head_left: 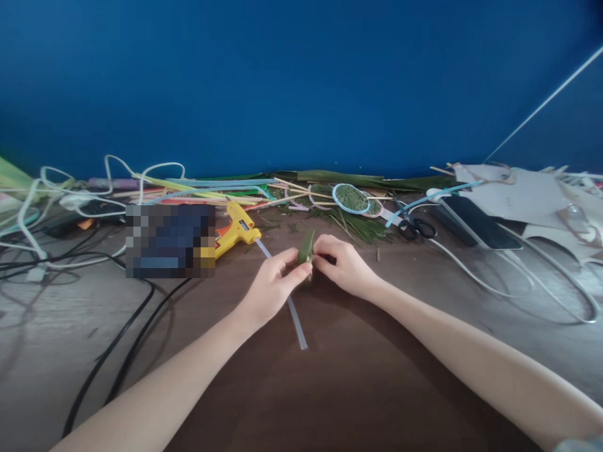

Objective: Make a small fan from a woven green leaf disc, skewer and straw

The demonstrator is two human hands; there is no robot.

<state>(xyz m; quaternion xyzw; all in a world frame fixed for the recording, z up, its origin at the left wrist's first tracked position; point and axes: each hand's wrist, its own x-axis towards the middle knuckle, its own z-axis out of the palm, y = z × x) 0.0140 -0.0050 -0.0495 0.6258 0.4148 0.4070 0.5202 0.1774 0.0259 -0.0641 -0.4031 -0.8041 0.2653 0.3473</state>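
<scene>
My left hand (273, 285) and my right hand (343, 263) meet over the middle of the brown table (330, 389). Both pinch a small folded green leaf piece (306, 248) between their fingertips, the left from below, the right from the side. A clear glue stick (294, 314) lies on the table under my left hand, running from the nozzle of the yellow glue gun (238, 229) toward me.
Black scissors (414, 227), a dark phone (475, 220) with a white cable (518, 282) and pale paper sheets (518, 191) lie at the right. Green leaves, coloured straws (211, 188) and a round leaf-covered disc (351, 198) sit along the blue wall. Black and white cables (117, 351) sprawl left.
</scene>
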